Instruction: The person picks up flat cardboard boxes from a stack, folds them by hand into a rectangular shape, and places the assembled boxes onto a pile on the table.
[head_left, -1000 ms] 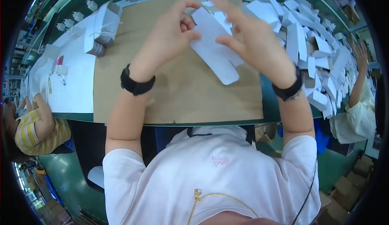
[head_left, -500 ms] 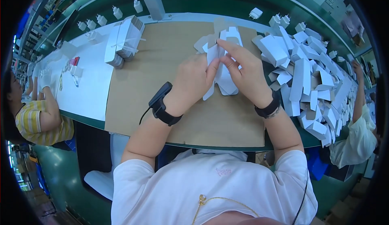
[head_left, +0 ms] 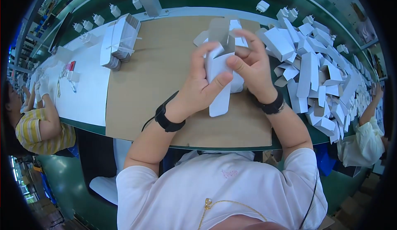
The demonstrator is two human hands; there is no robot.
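Carton (head_left: 219,67), plain white with flaps out at both ends, sits over the brown cardboard sheet (head_left: 161,68), left hand (head_left: 197,90) and right hand (head_left: 257,73) both gripping it. Messy heap of white boxes (head_left: 307,74) off right, bundled stack (head_left: 120,43) over left.

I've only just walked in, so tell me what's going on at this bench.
The person's left hand and right hand hold a white box between them over a brown sheet, its end flaps open. A loose heap of white boxes lies to the right; a white stack sits by the sheet's far left corner.
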